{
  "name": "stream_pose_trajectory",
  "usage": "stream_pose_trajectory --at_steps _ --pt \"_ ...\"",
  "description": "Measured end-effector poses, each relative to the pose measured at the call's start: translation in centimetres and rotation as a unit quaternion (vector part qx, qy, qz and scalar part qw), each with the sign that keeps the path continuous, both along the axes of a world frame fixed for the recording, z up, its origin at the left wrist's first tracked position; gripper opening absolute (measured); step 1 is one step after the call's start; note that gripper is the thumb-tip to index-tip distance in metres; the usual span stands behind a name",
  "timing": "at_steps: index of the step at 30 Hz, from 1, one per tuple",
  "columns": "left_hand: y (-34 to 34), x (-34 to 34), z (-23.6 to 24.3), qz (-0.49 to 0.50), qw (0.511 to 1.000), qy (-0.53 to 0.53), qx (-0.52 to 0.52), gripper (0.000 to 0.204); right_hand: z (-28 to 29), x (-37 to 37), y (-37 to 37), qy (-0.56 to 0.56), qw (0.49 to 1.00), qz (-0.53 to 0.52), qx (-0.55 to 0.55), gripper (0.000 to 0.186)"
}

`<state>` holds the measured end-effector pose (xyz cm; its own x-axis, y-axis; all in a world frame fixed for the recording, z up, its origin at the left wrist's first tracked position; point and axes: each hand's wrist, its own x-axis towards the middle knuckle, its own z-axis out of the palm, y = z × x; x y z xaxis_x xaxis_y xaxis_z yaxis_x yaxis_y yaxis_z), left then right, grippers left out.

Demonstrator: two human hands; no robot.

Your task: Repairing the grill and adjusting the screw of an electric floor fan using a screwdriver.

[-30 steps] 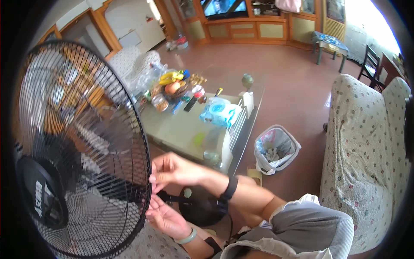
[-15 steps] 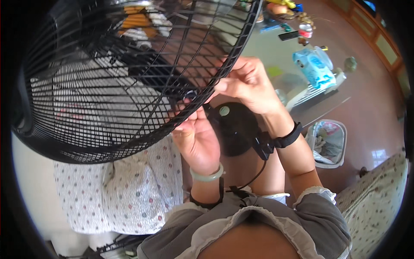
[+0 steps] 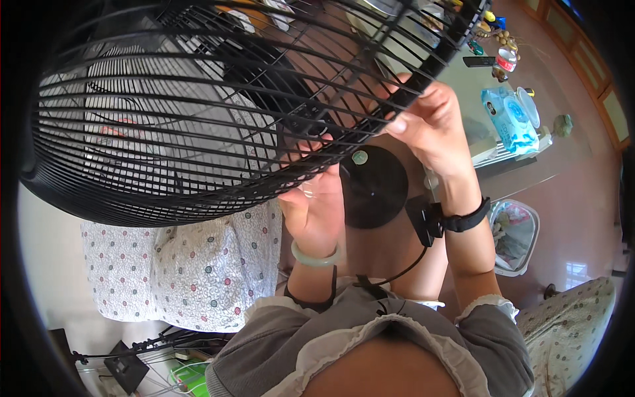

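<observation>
A large black wire fan grille fills the upper left, its curved rim slanting up to the right. My right hand is closed on the rim, thumb on the near side and fingertips partly hidden behind it. Lower along the same rim, my left hand holds it palm up, its fingers partly covered by the wires. Behind the wires, near my left fingertips, shows a dark panel with buttons. Below my hands, a round black base stands on the floor.
A patterned cloth-covered seat is at the left, another patterned cover at lower right. To the right, a table bears a blue wipes pack, a remote control and a can. A lined waste bin stands beside it.
The grille's rim has swung up and to the right, with both hands still on it. My right hand has moved right; more of the round base shows.
</observation>
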<state>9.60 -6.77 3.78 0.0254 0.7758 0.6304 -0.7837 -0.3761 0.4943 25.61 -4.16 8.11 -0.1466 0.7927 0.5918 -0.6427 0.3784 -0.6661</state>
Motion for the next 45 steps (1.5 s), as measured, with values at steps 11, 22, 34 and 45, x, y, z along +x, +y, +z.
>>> stream_pose_trajectory --at_steps 11,22,34,45 --pt "-0.7 -1.0 -0.3 0.026 0.997 -0.018 -0.072 0.038 -0.2 -1.3 -0.6 0.018 0.998 -0.053 -0.031 0.035" --pt "-1.0 0.4 0.7 0.034 0.997 -0.02 -0.073 0.032 1.2 -2.1 -1.9 -0.011 0.985 -0.12 -0.123 0.037" --pt "-0.7 1.1 0.4 0.021 0.996 -0.079 -0.042 0.023 0.2 -2.9 -1.9 0.042 0.988 -0.108 -0.107 0.042" --pt "-1.0 1.0 -0.3 -0.012 0.99 -0.127 -0.055 0.026 1.1 0.6 -2.4 -0.014 0.988 -0.148 -0.033 0.036"
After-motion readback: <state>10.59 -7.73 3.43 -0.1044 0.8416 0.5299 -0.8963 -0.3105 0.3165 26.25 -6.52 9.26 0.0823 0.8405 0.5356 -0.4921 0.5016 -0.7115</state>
